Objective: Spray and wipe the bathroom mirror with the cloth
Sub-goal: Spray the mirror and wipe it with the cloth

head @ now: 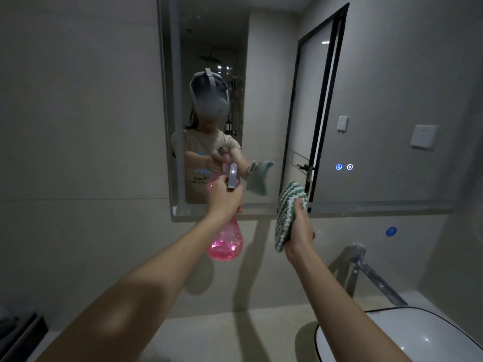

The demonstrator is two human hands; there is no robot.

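left hand [225, 198] grips pink spray bottle [226, 242]; right hand [300, 228] clutches green cloth [287, 212] before mirror [379, 100].

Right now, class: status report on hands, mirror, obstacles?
Left hand grips pink spray bottle, aimed at mirror. Right hand holds green-white cloth. Nothing between.

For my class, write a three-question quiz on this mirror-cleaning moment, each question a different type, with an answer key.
1. True or false: the left hand grips the pink spray bottle.
2. Which does the right hand hold? A) a sponge B) the green-and-white cloth C) nothing
3. Fill in: the chrome faucet stands behind the white ____.

Key: 1 true; 2 B; 3 basin.
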